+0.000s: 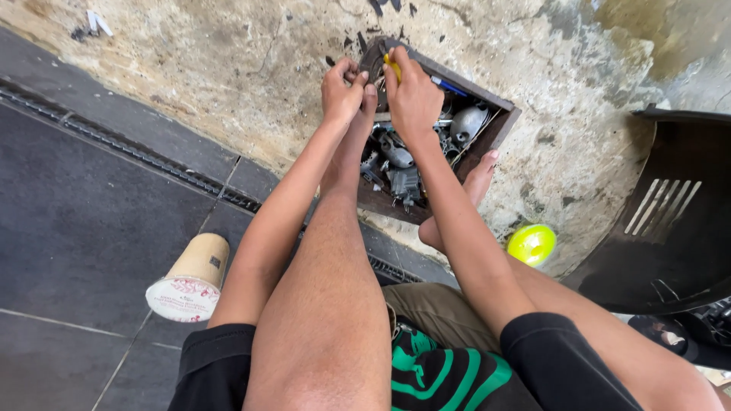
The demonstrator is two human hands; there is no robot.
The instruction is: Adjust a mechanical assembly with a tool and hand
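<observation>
Curved dark strip [371, 57], rubbery or metal-backed by look, is held over far corner of wooden box [499, 122]. Judged light, stiff, possibly greasy; best gripped at both ends. Left hand [343, 90] fingers pinched together on left end. Right hand [411, 95] clamped on yellow-handled tool [391, 65] at strip. Below fingers: loose metal parts [403, 164], snag risk. Nearer body: paper cup [190, 278], yellow disc [531, 243], black panel [678, 221].

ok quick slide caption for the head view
Seated person's left hand and right hand grip a curved dark part over a wooden box of metal parts.
</observation>
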